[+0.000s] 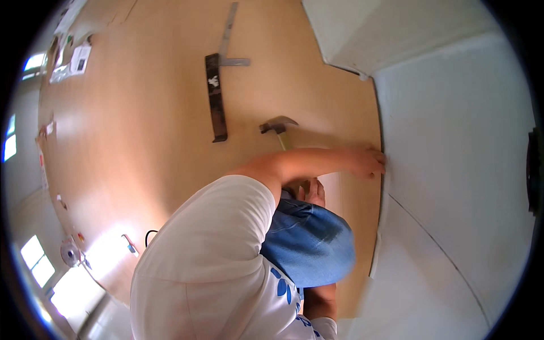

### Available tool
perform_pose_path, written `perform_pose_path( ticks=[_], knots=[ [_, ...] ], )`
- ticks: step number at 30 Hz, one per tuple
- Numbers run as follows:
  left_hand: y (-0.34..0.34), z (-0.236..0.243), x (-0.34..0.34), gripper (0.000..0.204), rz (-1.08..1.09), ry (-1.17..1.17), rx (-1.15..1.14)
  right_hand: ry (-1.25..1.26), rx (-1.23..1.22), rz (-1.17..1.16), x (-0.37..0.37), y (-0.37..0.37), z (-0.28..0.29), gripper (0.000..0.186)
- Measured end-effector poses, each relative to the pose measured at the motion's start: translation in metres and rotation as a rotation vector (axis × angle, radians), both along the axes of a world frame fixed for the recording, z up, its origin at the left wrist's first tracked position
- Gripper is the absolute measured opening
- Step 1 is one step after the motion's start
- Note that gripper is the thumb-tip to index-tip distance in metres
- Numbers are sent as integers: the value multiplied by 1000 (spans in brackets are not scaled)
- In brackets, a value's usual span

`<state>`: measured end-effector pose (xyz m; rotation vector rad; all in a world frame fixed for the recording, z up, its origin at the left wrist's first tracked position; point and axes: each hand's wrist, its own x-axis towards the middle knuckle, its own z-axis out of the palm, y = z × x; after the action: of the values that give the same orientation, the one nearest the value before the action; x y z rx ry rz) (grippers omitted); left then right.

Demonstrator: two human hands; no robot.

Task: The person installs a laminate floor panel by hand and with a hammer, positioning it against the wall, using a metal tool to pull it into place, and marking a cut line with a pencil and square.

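My left hand [368, 162] reaches across to the right side, its fingers bunched at the gap where the wood-look floor [170, 102] meets the pale wall [453, 136]. Whatever those fingers grip, if anything, is too small or hidden to make out. Partly covered by my jeans-clad knee, my right hand [311, 192] rests low near the floor with its fingers apart. Just beyond my left forearm lies a claw hammer [277, 124], its greenish handle running under the arm. Farther left is a dark, worn pull bar [215, 99] with a bent end.
A metal square [227, 39] lies past the pull bar. A white wall corner [362, 75] juts in at the far right. Along the left side are a white package [79, 58], a round fan-like object [70, 253] and a small blue-and-white item [130, 245].
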<state>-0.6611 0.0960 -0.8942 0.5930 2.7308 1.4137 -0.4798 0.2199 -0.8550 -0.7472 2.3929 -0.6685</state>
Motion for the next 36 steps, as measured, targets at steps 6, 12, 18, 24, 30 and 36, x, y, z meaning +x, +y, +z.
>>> perform_pose_path(
  ticks=[6, 12, 18, 24, 30, 36],
  knots=[
    [-147, 7, 82, 38, 553, 9, -131, 10, 89, 148, -15, -48, 1, 63],
    [-372, -43, 281, 81, 1546, -271, -775, 61, 65, 218, -17, -89, -1, 65],
    [-395, -11, 281, 97, 1524, -763, -538, -198, 262, 27, -38, -86, -1, 58],
    [-392, 0, 269, 87, 1483, -597, -379, -181, 193, -105, -23, 11, 6, 54],
    [-253, 67, 166, 75, 846, -662, -355, -407, 119, -592, 29, 127, -33, 40],
    [-144, 46, 66, 62, 429, -307, -337, -258, 445, -385, 17, 80, 13, 50]
  ],
)
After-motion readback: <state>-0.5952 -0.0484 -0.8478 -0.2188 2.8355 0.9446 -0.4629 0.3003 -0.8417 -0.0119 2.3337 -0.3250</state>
